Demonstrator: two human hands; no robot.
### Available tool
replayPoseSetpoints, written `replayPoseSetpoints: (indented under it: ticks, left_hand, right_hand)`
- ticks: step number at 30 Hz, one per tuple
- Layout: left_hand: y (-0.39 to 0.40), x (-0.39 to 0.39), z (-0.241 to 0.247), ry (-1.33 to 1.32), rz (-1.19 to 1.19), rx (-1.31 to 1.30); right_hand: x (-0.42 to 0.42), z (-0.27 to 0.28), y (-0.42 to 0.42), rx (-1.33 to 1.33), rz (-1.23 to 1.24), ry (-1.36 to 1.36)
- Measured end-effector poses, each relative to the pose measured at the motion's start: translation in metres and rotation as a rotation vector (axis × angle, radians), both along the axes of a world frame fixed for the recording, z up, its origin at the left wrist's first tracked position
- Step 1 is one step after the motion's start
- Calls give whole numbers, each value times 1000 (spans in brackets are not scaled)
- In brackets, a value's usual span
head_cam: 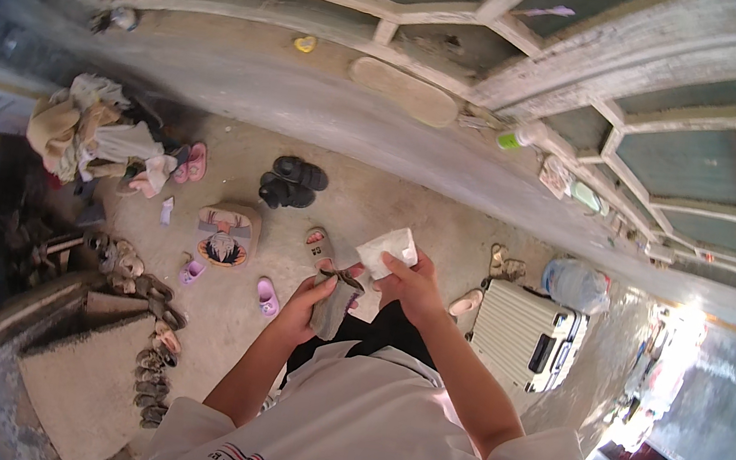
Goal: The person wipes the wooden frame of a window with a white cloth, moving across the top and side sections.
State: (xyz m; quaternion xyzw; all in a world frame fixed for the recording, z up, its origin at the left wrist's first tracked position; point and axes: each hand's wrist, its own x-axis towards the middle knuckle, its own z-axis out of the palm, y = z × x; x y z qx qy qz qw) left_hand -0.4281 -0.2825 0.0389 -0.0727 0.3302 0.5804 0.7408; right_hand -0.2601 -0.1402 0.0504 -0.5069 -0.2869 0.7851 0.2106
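Observation:
My left hand [302,310] grips a grey item [334,308] with a dark opening at its upper end; it looks like a fabric shoe, though its exact kind is unclear. In my right hand [415,289] is a white folded wipe or cloth [390,251], pinched between thumb and fingers. It is held up and to the right of the grey item, apart from it. Beneath my hands, one foot wears a beige slide sandal [320,245] on the concrete floor [374,191].
Black sandals [292,182], a cartoon-printed stool [225,236] and lilac clogs [267,297] are ahead and left. Shoes [150,383] line a slab at left, near heaped clothes [111,139]. A cream suitcase [514,333] stands right. A windowsill ledge [238,47] runs along the wall.

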Motion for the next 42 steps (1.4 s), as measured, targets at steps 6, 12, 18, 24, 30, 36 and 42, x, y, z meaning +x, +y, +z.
replayPoseSetpoints:
  ticks: [6,12,18,24,30,36,42]
  left_hand:
    - [23,20,8,86,-235,181]
    - [31,61,15,258,-360,159]
    - [39,112,58,563,-524,249]
    - [53,165,89,828,-752,266]
    - [56,191,113,1053,-966,347]
    - [37,208,131,1175,-1052,263]
    - [29,206,142,1166,-790,338]
  right_hand:
    - [30,15,-14,72,-80,-2]
    - [82,19,-18,191,-51,-85]
    - [146,31,-14,234,10,9]
    - [220,18,-22,422,158,-126]
    - [264,28,-45,490,105,-10]
    - [275,31,-58,352,108,220]
    - [254,35,-54,360,-50,292]
